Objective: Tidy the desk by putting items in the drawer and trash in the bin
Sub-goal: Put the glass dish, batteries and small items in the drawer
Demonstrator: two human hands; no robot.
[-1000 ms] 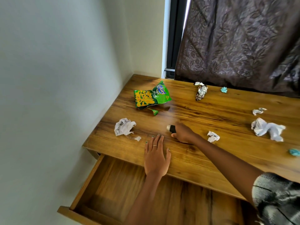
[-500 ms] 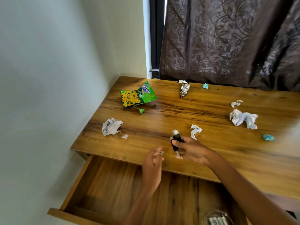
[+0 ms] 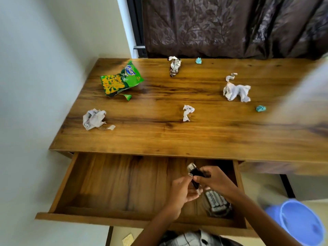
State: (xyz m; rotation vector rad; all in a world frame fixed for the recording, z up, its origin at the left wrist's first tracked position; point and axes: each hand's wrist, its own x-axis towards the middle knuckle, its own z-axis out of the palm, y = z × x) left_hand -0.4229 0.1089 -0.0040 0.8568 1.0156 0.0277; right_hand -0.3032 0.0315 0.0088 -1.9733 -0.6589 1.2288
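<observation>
So the wooden bench (image 3: 177, 137) is still covered in trash, and the drawer (image 3: 124, 183) under its front edge is pulled wide open. Blue bin (image 3: 301, 222) sits on the floor just right of the drawer. Green and yellow snack bag (image 3: 121, 80) lies at the bench's back left; there's a blue logo on it but it's too blurry to read. Crumpled white paper (image 3: 237, 91) sits toward the bench's right, another wad (image 3: 93, 118) near its left edge.

Half a second ago both hands were up over the bench's front edge, now they're down over the drawer's right half. Right hand (image 3: 215, 180) has its grip closed around the small black item (image 3: 195, 173) with a silver cap, tilted, and the left hand (image 3: 182, 190) pinches its lower end. A clear packet (image 3: 217, 204) lies in the drawer right below them
</observation>
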